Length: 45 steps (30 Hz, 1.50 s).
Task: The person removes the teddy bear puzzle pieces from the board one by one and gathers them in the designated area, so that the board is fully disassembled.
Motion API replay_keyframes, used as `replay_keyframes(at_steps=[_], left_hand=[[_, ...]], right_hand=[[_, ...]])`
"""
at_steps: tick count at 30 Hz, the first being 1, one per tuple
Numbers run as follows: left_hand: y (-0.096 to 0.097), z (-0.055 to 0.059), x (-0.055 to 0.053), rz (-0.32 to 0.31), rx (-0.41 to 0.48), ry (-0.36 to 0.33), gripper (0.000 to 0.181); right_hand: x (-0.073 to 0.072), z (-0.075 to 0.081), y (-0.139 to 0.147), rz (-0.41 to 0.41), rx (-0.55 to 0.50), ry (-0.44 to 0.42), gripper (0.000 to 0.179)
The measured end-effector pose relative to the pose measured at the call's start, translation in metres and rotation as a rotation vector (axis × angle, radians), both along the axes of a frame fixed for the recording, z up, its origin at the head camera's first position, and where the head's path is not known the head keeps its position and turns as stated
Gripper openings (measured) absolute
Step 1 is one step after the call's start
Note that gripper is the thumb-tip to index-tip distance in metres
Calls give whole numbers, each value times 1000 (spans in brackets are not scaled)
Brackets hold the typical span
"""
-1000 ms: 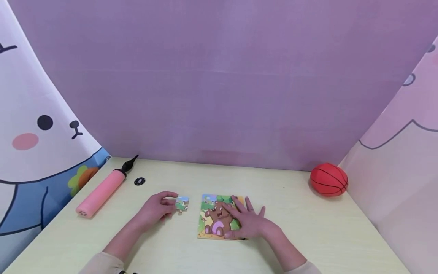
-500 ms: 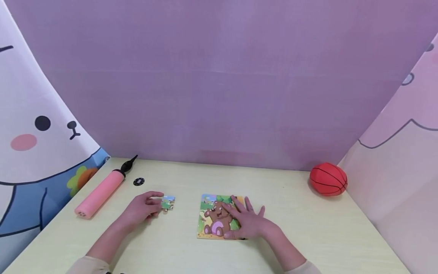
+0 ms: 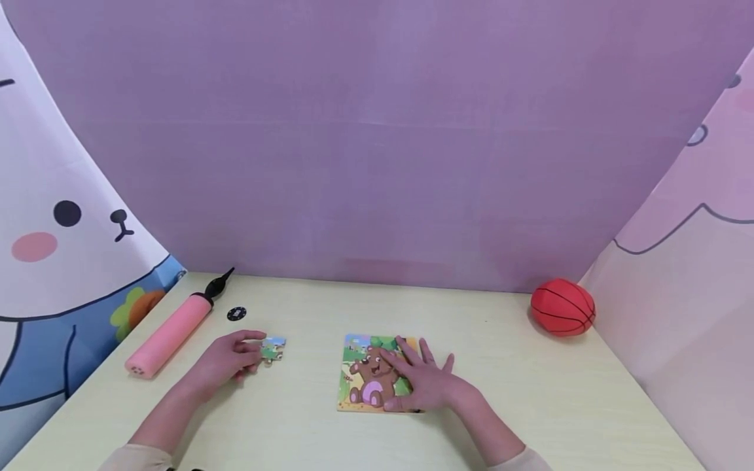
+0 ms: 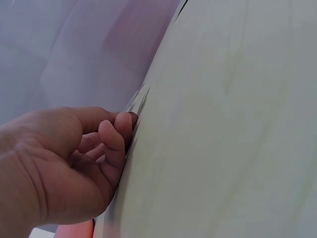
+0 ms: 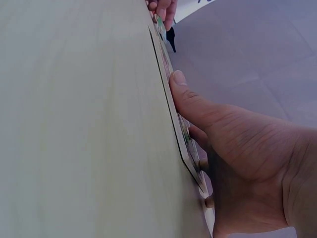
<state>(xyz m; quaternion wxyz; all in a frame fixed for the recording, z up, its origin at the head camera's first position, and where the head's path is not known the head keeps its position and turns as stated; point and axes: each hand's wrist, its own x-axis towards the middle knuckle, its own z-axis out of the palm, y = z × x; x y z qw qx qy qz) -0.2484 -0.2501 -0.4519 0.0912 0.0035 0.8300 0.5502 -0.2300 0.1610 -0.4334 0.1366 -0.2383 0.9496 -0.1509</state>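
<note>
My left hand [image 3: 226,360] pinches a small jigsaw puzzle piece [image 3: 273,348] at its left edge, over the left half of the table. The piece shows sky blue and green, with a tab at the bottom. In the left wrist view the curled fingers [image 4: 119,134] come down close to the tabletop. My right hand [image 3: 429,383] lies spread across the right side of a bear jigsaw puzzle [image 3: 356,373] in its flat board, covering part of the picture. The right wrist view shows the thumb [image 5: 190,101] resting on the board's near edge [image 5: 171,111].
A pink hand pump [image 3: 171,335] with a black nozzle lies at the table's left edge. Near it is a black round chip [image 3: 237,314]. A red ball [image 3: 563,307] with black lines sits at the back right. A purple cloth [image 3: 377,144] rises behind the table.
My left hand has slid left with the puzzle piece, away from the board and nearer the chip. My right hand stays on the puzzle.
</note>
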Motion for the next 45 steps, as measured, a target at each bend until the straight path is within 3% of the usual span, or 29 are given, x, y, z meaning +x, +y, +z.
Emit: replay_keyframes(at_steps=[5, 13, 23, 31, 45], left_hand=[[-8, -1, -1, 23, -8, -27, 50], [-14, -2, -3, 27, 6, -7, 50], [-22, 2, 0, 78, -9, -5, 49], [-22, 4, 2, 108, 29, -9, 49], [-22, 4, 1, 125, -7, 1, 53]], right_hand=[[1, 1, 0, 0, 2, -12, 93], [2, 3, -1, 1, 4, -4, 94], [1, 3, -1, 1, -6, -13, 94], [1, 1, -1, -1, -11, -19, 94], [-1, 0, 0, -7, -16, -21, 94]])
